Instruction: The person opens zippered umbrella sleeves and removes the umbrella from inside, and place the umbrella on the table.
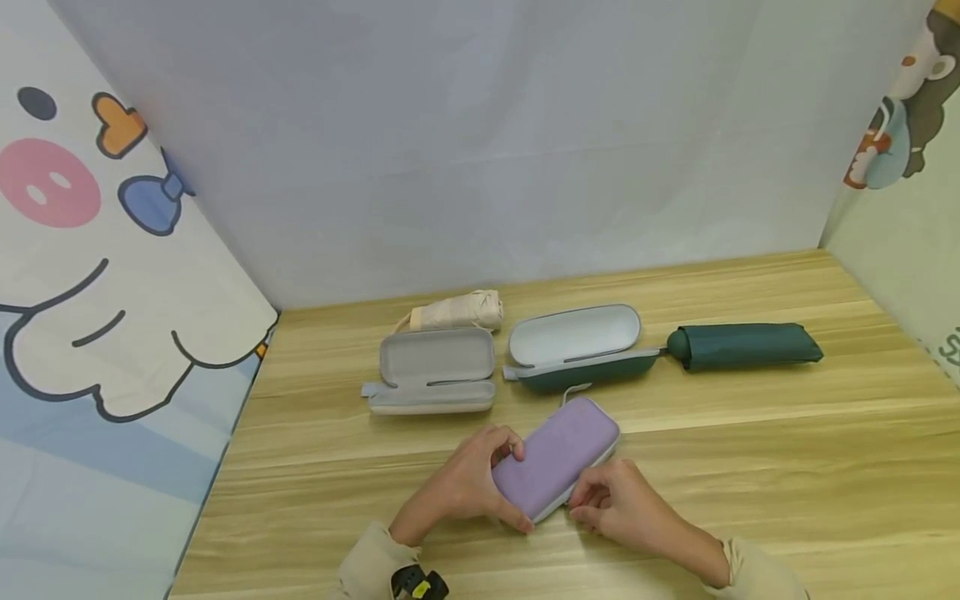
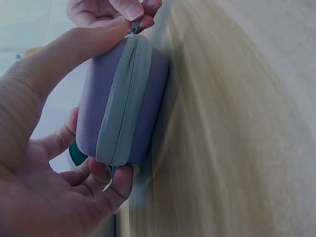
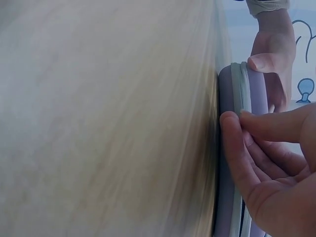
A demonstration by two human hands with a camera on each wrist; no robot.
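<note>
A purple zip case (image 1: 558, 457) with a pale grey zipper band lies slantwise on the table, its lid down. My left hand (image 1: 472, 479) grips its near left end, thumb at the near corner and fingers over the far side. At the case's near right edge, my right hand (image 1: 618, 504) pinches the zipper pull (image 2: 135, 25) between thumb and forefinger. In the right wrist view a dark gap shows along the zipper band (image 3: 238, 224) below the right hand. From the left wrist view, the zipper around the gripped end looks closed.
Behind the purple case stand an open cream case with grey lining (image 1: 437, 358) and an open dark green case (image 1: 588, 379). A folded beige umbrella (image 1: 457, 312) lies at the back, a folded dark green umbrella (image 1: 750, 346) to the right. Printed cloth walls (image 1: 480, 167) surround the table.
</note>
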